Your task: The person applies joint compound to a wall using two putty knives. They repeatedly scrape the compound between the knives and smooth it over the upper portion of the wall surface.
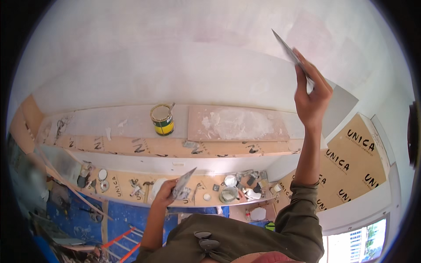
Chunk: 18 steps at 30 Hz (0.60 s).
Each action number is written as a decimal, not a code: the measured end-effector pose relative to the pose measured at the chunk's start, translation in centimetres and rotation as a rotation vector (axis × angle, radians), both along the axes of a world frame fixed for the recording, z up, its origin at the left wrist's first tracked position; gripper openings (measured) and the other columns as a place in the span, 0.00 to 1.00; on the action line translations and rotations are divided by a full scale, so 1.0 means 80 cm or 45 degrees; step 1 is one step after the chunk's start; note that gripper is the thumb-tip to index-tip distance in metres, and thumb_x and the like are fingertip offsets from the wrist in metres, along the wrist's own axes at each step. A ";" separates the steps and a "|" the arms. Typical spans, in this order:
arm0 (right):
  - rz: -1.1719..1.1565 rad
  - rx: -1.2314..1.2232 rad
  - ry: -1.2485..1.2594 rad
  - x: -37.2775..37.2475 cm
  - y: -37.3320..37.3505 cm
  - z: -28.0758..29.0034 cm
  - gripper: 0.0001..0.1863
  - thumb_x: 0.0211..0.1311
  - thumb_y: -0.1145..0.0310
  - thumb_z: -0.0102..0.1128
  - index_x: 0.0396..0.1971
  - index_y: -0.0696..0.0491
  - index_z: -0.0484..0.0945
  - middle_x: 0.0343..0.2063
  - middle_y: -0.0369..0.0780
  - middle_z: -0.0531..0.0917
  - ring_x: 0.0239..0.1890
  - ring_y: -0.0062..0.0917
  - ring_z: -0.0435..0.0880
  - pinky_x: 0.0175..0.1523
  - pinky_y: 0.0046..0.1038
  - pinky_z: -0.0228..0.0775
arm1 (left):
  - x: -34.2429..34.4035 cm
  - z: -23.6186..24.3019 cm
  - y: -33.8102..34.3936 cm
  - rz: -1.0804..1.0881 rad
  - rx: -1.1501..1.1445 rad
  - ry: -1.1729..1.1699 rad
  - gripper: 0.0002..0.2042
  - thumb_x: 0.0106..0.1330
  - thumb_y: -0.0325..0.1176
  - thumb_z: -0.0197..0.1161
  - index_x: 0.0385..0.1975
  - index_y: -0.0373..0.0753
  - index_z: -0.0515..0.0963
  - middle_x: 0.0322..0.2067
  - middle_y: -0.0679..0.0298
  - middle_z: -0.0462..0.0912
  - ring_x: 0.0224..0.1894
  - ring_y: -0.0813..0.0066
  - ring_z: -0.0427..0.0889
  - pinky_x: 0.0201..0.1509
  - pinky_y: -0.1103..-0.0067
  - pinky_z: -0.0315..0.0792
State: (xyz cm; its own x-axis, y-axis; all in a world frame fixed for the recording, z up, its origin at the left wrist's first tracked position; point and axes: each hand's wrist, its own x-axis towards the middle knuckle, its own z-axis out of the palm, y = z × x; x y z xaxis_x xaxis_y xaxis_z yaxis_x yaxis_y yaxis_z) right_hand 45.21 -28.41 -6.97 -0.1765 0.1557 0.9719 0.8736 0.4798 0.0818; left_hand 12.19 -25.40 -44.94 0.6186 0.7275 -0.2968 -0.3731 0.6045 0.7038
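Note:
My right hand [312, 94] is raised at the upper right, its fingers pinched round a thin metal putty knife [284, 47]. That blade is seen nearly edge-on before the pale plastered wall [175, 65]; whether it touches the wall I cannot tell. Lower down and left of the middle, my left hand [165, 193] grips a second putty knife [183, 183], its grey blade pointing up and right. On the ledge between them stands a yellow and green paint can [163, 122] with a stick-like tool in it. Beside it lies a board [239, 125] smeared with white compound.
A lower counter [115, 186] carries a hammer [147, 192], tubs [229, 194] and scattered tools. Printed brown covering [351, 162] wraps the cabinet on the right. Below left, a ladder with orange rails [119, 237] stands over blue floor sheeting [120, 215]. A window [359, 243] is at the lower right.

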 end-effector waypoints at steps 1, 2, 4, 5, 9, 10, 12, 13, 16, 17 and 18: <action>-0.094 0.038 -0.076 0.003 0.010 0.008 0.20 0.48 0.89 0.54 0.43 0.57 0.79 0.42 0.42 0.82 0.47 0.28 0.81 0.52 0.28 0.73 | 0.010 -0.003 -0.005 0.022 -0.032 -0.044 0.15 0.67 0.33 0.53 0.46 0.25 0.74 0.33 0.59 0.81 0.30 0.74 0.81 0.34 0.81 0.76; -0.185 0.077 -0.152 0.008 0.024 0.014 0.23 0.46 0.90 0.53 0.44 0.57 0.79 0.44 0.42 0.82 0.49 0.30 0.80 0.54 0.30 0.72 | 0.017 -0.012 -0.006 0.018 -0.042 -0.067 0.15 0.67 0.32 0.53 0.46 0.25 0.73 0.34 0.59 0.81 0.31 0.74 0.81 0.34 0.81 0.76; -0.330 0.183 -0.312 0.024 0.052 0.018 0.27 0.41 0.91 0.51 0.46 0.56 0.79 0.46 0.43 0.81 0.51 0.32 0.79 0.56 0.32 0.72 | 0.039 0.005 -0.017 -0.014 -0.092 -0.002 0.15 0.67 0.31 0.52 0.47 0.25 0.73 0.35 0.58 0.81 0.32 0.75 0.81 0.34 0.81 0.76; -0.366 0.261 -0.395 0.029 0.069 0.019 0.29 0.39 0.91 0.51 0.46 0.56 0.78 0.46 0.43 0.80 0.50 0.33 0.79 0.55 0.32 0.73 | 0.041 -0.002 -0.016 -0.037 -0.083 0.005 0.15 0.67 0.31 0.51 0.47 0.25 0.72 0.36 0.58 0.81 0.33 0.74 0.81 0.36 0.80 0.76; -0.423 0.449 -0.549 0.037 0.131 0.035 0.29 0.39 0.91 0.50 0.47 0.56 0.78 0.47 0.42 0.80 0.51 0.33 0.79 0.56 0.33 0.72 | 0.046 -0.041 -0.020 -0.067 -0.077 -0.026 0.15 0.67 0.30 0.49 0.47 0.24 0.71 0.39 0.56 0.80 0.37 0.71 0.82 0.41 0.79 0.77; -0.438 0.478 -0.556 0.039 0.146 0.036 0.29 0.39 0.91 0.50 0.47 0.56 0.77 0.47 0.42 0.80 0.51 0.33 0.78 0.56 0.33 0.72 | 0.043 -0.045 -0.022 -0.061 -0.087 -0.037 0.15 0.68 0.30 0.48 0.47 0.24 0.71 0.40 0.55 0.80 0.37 0.71 0.82 0.41 0.79 0.77; -0.464 0.474 -0.544 0.043 0.170 0.038 0.29 0.41 0.90 0.49 0.48 0.56 0.76 0.48 0.42 0.80 0.52 0.34 0.78 0.57 0.34 0.71 | 0.034 -0.049 -0.021 -0.068 -0.096 -0.043 0.15 0.68 0.30 0.48 0.47 0.24 0.71 0.40 0.55 0.80 0.37 0.71 0.82 0.41 0.79 0.77; -0.468 0.478 -0.538 0.043 0.180 0.039 0.29 0.42 0.90 0.49 0.48 0.56 0.76 0.48 0.43 0.80 0.52 0.34 0.77 0.57 0.34 0.71 | 0.031 -0.051 -0.021 -0.071 -0.099 -0.048 0.15 0.69 0.30 0.48 0.47 0.24 0.71 0.40 0.55 0.80 0.37 0.71 0.82 0.41 0.79 0.77; -0.503 0.478 -0.514 0.046 0.200 0.025 0.28 0.43 0.90 0.49 0.49 0.56 0.76 0.48 0.43 0.79 0.53 0.35 0.77 0.58 0.34 0.70 | 0.022 -0.065 -0.017 -0.043 -0.108 -0.028 0.15 0.69 0.30 0.48 0.47 0.24 0.71 0.40 0.55 0.80 0.38 0.71 0.82 0.42 0.78 0.77; -0.519 0.476 -0.505 0.047 0.206 0.021 0.28 0.43 0.90 0.49 0.49 0.56 0.75 0.49 0.43 0.79 0.53 0.35 0.77 0.58 0.35 0.70 | 0.021 -0.070 -0.016 -0.015 -0.112 -0.032 0.15 0.69 0.30 0.48 0.47 0.24 0.71 0.40 0.55 0.80 0.37 0.71 0.82 0.42 0.78 0.76; -0.522 0.456 -0.499 0.045 0.207 0.014 0.28 0.43 0.90 0.50 0.49 0.57 0.76 0.48 0.43 0.79 0.53 0.35 0.77 0.57 0.34 0.70 | 0.018 -0.071 -0.018 0.012 -0.124 -0.032 0.15 0.69 0.30 0.48 0.47 0.24 0.71 0.40 0.55 0.80 0.37 0.71 0.82 0.42 0.78 0.76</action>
